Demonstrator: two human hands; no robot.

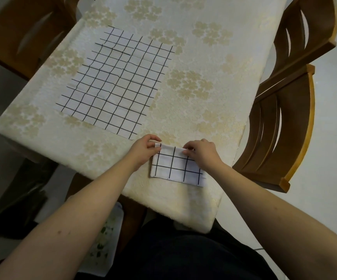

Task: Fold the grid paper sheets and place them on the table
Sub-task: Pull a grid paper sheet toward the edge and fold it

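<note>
A small folded grid sheet (176, 165), white with black lines, lies near the table's front edge. My left hand (144, 147) pinches its far left corner, thumb and fingers curled round the edge. My right hand (200, 151) pinches the far right part of the same fold, fingertips on top. Further back on the left, several unfolded grid sheets (113, 81) lie flat and overlap in a long stack.
The table (214, 93) wears a cream cloth with pale flower prints. Two wooden chairs (284, 122) stand along its right side, another chair (28, 31) at the far left. My lap and a patterned cloth (105, 235) lie below the front edge.
</note>
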